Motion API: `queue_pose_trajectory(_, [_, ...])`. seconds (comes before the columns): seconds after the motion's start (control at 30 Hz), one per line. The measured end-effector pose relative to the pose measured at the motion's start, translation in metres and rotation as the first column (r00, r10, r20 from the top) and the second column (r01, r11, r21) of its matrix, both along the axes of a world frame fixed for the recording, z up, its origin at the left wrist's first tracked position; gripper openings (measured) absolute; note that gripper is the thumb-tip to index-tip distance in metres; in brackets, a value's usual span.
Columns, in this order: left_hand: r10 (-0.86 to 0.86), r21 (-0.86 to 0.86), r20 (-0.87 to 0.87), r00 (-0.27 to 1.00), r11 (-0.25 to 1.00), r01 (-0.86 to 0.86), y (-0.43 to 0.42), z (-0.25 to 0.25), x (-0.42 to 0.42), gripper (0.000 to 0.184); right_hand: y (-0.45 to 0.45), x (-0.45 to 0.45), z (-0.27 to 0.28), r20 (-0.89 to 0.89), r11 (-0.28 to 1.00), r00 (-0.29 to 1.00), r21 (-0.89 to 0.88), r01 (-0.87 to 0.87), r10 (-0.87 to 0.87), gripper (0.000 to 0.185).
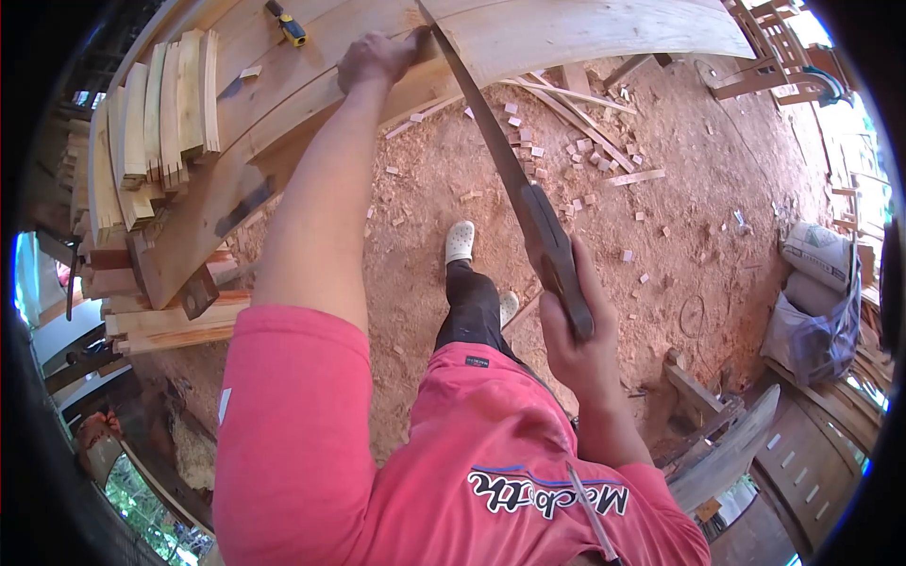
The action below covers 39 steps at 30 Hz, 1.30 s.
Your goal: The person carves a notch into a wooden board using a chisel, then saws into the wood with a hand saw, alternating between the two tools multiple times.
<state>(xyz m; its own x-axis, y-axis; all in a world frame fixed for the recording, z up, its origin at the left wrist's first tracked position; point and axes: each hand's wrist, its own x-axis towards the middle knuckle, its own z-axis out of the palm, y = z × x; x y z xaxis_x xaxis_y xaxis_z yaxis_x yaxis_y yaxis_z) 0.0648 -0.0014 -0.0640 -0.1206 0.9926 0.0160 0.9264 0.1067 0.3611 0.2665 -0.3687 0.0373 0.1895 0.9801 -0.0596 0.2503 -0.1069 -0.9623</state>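
Observation:
My right hand point(583, 325) is wrapped round the dark handle of a handsaw point(505, 156). The saw's long blade runs up and away to the edge of a wide wooden board point(528, 38) on the bench, where its far end meets the wood. Close to the left of the blade, my left hand point(377, 58) is closed on the board, fingers curled and thumb stretched towards the blade. What lies under its fingers is hidden.
Curved wooden slats point(160, 113) are stacked at the left. A yellow-and-black tool point(291, 28) lies on the bench. Small offcuts point(585, 151) and sawdust cover the ground. Sacks point(816, 255) stand at the right, below a wooden chair frame point(769, 57).

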Motion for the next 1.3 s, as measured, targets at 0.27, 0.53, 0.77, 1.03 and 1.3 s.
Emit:
queue_pose_trajectory(0.27, [-0.010,-0.049,-0.061,0.998,0.999,0.007,-0.006,0.012,0.001,0.099,0.071,-0.021,-0.004,0.098,0.999,0.995,-0.026,-0.028,0.030,0.062])
queue_pose_trajectory(0.53, [0.002,-0.041,-0.017,1.000,0.999,-0.003,-0.007,0.006,0.004,0.091,-0.028,-0.001,0.013,0.015,0.994,1.000,-0.109,-0.009,0.011,0.059])
queue_pose_trajectory(0.77, [0.025,-0.072,-0.053,0.998,0.997,-0.029,-0.012,0.022,0.008,0.065,0.121,-0.022,-0.006,0.115,0.998,0.992,-0.014,-0.053,0.055,0.059])
queue_pose_trajectory(1.03, [0.048,-0.113,-0.058,0.997,0.992,-0.054,-0.011,0.020,0.012,0.056,-0.079,0.014,0.012,-0.004,0.981,1.000,-0.195,-0.002,0.001,0.062])
queue_pose_trajectory(1.3, [0.031,-0.073,-0.056,0.998,0.997,-0.035,-0.008,0.014,0.007,0.057,0.126,-0.026,-0.019,0.066,0.996,0.997,-0.073,-0.046,0.051,0.057])
